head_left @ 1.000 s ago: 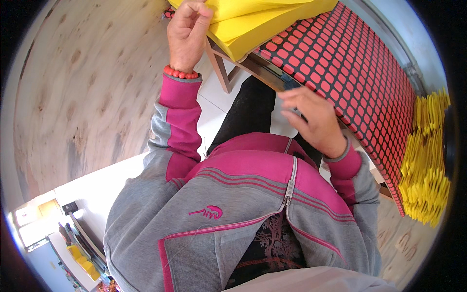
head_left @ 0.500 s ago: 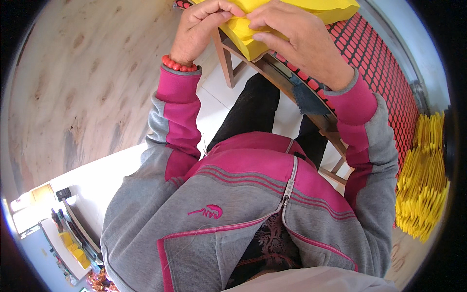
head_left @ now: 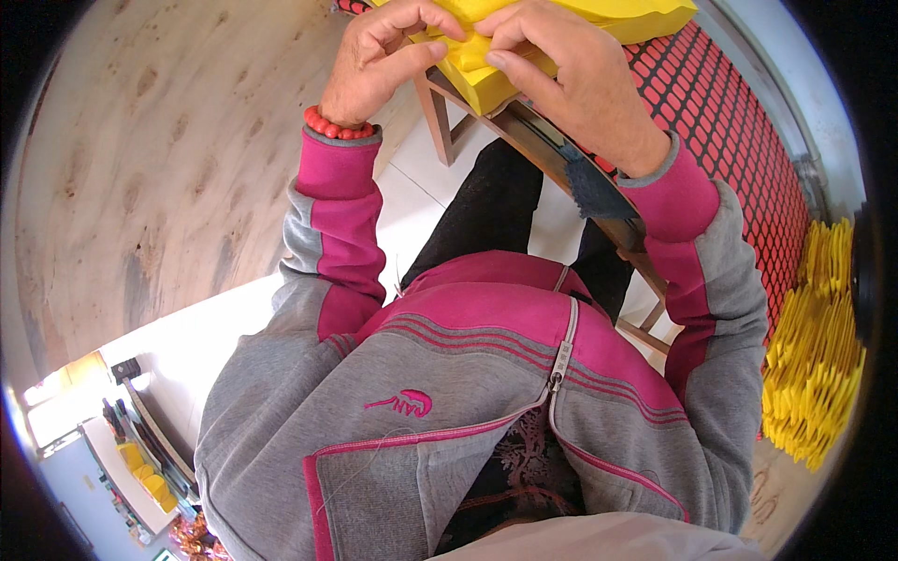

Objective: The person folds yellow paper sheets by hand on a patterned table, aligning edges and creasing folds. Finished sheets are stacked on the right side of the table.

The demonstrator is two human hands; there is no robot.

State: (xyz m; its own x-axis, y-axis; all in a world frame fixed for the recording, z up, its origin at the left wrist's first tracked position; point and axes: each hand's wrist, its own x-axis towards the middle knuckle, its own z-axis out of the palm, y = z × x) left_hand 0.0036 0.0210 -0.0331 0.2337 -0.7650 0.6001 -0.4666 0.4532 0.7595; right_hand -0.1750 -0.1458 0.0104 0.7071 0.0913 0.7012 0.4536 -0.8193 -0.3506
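Head view: our left hand arches, grip parted; our right hand curls, grasp uncertain; yellow fabric lies beneath, at the bench's edge.

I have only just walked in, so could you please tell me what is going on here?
Someone in a grey and pink jacket has both hands on or just over some yellow material at a table with a red and black cover. The left hand and right hand have their fingertips close together; whether they pinch it is hard to tell. More yellow pieces are bunched at the far right.
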